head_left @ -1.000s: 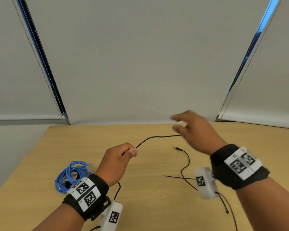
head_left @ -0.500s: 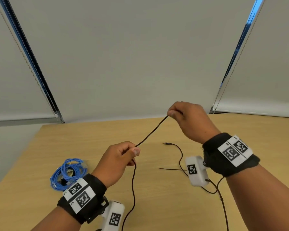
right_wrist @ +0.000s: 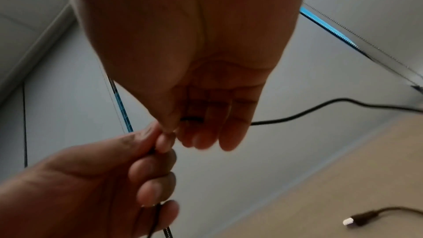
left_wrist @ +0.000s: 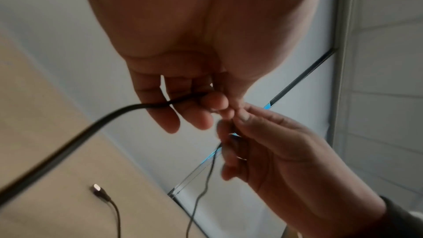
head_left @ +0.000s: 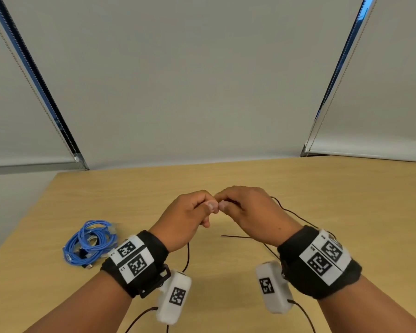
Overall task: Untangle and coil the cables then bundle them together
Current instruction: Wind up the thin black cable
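While both hands meet above the middle of the worktop (head_left: 226,179) in the head view, the left hand (head_left: 186,218) and the right hand (head_left: 252,213) each pinch the thin black cable (head_left: 288,210) at their touching fingertips. Slack runs down from under each hand to the wood. A blue cable (head_left: 89,241) lies already coiled to the left, well apart from them.

From the left wrist, the cable (left_wrist: 68,144) crosses the curled fingers (left_wrist: 174,100) of the left hand (left_wrist: 183,71) and is nipped at thumb and forefinger; the right hand (left_wrist: 274,151) grips a second strand that hangs wavy below it. A plug end (left_wrist: 98,188) lies loose on the worktop.

From the right wrist, the cable (right_wrist: 320,109) leaves the right hand (right_wrist: 194,79) sideways in a soft curve, and the left hand (right_wrist: 103,178) holds a strand running down through its fist. Another plug (right_wrist: 357,219) rests on the wood.

I judge the cable light, limp and a little springy, so it keeps its kinks and will not stand in a loop unaided. It is best held by a pinch at the crossing of each loop, with slack fed through loose fingers and the plugs left free to trail.
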Tool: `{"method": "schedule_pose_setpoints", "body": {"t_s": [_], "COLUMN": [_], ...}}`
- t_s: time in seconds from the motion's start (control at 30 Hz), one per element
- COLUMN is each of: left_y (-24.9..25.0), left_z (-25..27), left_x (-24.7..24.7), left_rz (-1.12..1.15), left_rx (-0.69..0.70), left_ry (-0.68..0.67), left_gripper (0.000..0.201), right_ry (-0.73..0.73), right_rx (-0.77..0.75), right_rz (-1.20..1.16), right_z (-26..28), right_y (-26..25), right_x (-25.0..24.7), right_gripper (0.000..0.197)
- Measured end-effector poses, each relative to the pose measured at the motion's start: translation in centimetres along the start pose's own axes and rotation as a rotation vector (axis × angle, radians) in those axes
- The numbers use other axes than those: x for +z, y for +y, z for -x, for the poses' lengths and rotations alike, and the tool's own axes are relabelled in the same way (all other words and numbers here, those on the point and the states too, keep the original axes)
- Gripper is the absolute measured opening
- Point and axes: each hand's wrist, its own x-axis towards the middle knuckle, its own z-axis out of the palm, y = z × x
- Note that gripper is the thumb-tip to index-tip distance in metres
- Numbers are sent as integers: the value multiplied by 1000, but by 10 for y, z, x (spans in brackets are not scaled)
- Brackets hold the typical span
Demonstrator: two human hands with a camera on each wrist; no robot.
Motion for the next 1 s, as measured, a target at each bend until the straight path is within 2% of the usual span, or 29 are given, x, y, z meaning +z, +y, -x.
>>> {"method": "schedule_pose_setpoints", "body": {"t_s": [0.07, 0.13, 0.2, 0.4, 0.5, 0.57, 0.7, 0.83, 0.9, 1.0], "left_y": [-1, -7, -15, -50, -58, -56, -38, -15, -9, -11], "left_z": [-2, -2, 3, 43, 57, 56, 44, 32, 29, 30], "left_x": [-1, -2, -2, -4, -1, 2, 11, 17, 18, 12], "left_rz": [-10, 14, 46, 33, 0, -53, -167, -216, -161, -75], "left_rx": [-13, -67, -132, -308, -358, -346, -287, -185, -131, -143], "left_ry": [-11, 23, 51, 78, 129, 187, 255, 236, 217, 159], "left_gripper": [21, 23, 27, 28, 30, 29, 24, 21, 19, 17], "right_ry": [27, 142, 246, 414, 236, 158, 129, -155, -234, -208], "right_rx": [6, 43, 99, 262, 364, 368, 156, -67, -125, -146], "right_rz": [67, 99, 84, 14, 22, 93, 82, -53, -27, 23], "right_z": [-2, -5, -9, -21, -23, -24, -17, -5, -4, -6], "right_y": [7, 19, 36, 93, 109, 107, 70, 32, 26, 25], "right_x": [-12, -29, -49, -96, -92, -77, -40, 0, 13, 12], "right_gripper": [20, 19, 17, 16, 14, 23, 42, 51, 42, 20]}}
